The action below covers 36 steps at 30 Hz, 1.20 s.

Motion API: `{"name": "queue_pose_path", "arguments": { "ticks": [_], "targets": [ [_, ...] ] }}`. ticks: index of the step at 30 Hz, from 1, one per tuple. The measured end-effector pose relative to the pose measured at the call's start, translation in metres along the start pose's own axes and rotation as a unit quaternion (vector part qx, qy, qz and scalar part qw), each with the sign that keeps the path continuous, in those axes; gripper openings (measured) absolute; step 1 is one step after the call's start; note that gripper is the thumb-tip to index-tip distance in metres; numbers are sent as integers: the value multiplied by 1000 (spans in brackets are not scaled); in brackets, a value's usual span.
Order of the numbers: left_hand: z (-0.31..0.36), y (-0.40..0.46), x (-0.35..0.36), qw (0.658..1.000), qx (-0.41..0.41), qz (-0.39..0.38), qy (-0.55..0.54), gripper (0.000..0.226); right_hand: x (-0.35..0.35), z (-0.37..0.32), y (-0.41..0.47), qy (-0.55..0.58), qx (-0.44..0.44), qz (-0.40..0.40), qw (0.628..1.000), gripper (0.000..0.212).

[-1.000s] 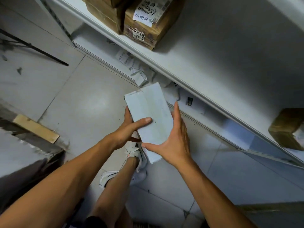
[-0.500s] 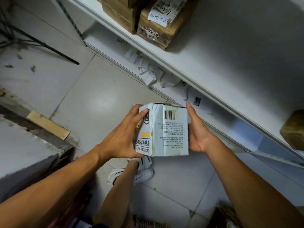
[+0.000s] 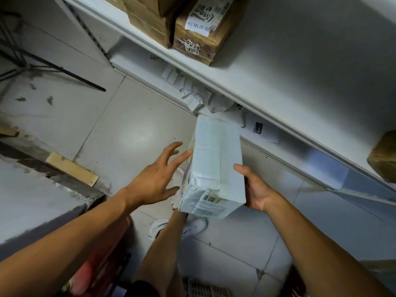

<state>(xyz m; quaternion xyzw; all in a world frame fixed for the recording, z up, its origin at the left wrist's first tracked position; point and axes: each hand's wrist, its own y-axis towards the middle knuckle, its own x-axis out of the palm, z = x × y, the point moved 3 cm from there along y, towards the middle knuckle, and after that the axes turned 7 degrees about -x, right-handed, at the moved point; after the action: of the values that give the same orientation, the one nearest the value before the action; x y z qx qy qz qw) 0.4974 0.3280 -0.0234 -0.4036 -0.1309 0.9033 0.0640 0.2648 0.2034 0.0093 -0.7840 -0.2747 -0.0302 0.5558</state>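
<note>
Box [image 3: 216, 163] has turned plain face up.
Right hand [image 3: 255, 189] grips it; left hand [image 3: 156, 179], fingers spread, touches its side.

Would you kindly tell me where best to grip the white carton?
By its long side faces near the middle, one hand from each side. The white carton is a long, flat-faced block, likely too broad for one hand; the right hand clasps its right edge, the left hand touches its left face.
</note>
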Motion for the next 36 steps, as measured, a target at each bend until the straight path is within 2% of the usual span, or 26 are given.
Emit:
{"name": "queue_pose_path", "arguments": {
  "ticks": [1, 3, 4, 5, 6, 8, 9, 11, 13, 14, 15, 17, 19, 21, 23, 26, 28, 31, 33, 36],
  "targets": [
    [-5, 2, 4, 999, -35, -21, -27, 85, -4, 0, 3, -13, -34, 8, 999, 115],
    [-5, 7, 5, 978, -139, -34, -151, 50, -12, -3, 5, -68, -106, 23, 992, 117],
    [-1, 10, 5, 946, -208, -38, -245, 46, -16, -5, 5, -106, -135, 33, 985, 116],
    [4, 13, 6, 900, -266, -45, -342, 48, -18, -6, 5, -145, -158, 46, 976, 118],
    [11, 16, 5, 862, -293, -50, -410, 52, -19, -8, 4, -180, -176, 62, 966, 122],
    [29, 25, 2, 824, -291, -53, -484, 63, -18, -7, 6, -251, -206, 104, 940, 131],
    [36, 31, 2, 821, -283, -54, -494, 72, -15, -6, 6, -289, -220, 128, 923, 134],
    [48, 40, 7, 837, -280, -42, -467, 83, -7, -3, 4, -350, -260, 155, 886, 135],
    [52, 50, 10, 851, -298, -11, -431, 84, -2, -1, -1, -387, -312, 148, 855, 136],
    [51, 54, 9, 841, -303, 4, -449, 79, -2, 0, -4, -393, -331, 149, 845, 135],
    [49, 57, 6, 822, -306, 15, -481, 73, -1, -3, -8, -377, -343, 151, 847, 132],
    [41, 62, 1, 789, -319, 6, -526, 59, -5, -14, -12, -283, -343, 171, 879, 121],
    [35, 66, -1, 780, -329, -14, -532, 51, -14, -28, -11, -170, -326, 186, 911, 107],
    [33, 70, -2, 762, -336, -22, -554, 44, -24, -39, -5, -117, -266, 144, 946, 105],
    [31, 77, -4, 745, -331, -26, -579, 41, -33, -46, 0, -144, -208, 77, 964, 108],
    [31, 92, -15, 749, -305, -27, -587, 47, -48, -59, 3, -184, -197, 47, 962, 107],
    [32, 102, -19, 746, -297, -37, -596, 63, -48, -73, 2, -179, -212, 35, 960, 110],
    [41, 124, -26, 741, -289, -41, -605, 78, -39, -94, -3, -142, -272, 79, 949, 97],
    [48, 141, -36, 771, -286, -9, -569, 63, -34, -111, -10, -122, -319, 149, 928, 94],
    [54, 162, -52, 841, -267, 88, -462, 48, -33, -141, -19, -122, -366, 287, 877, 95]
  ]
}}
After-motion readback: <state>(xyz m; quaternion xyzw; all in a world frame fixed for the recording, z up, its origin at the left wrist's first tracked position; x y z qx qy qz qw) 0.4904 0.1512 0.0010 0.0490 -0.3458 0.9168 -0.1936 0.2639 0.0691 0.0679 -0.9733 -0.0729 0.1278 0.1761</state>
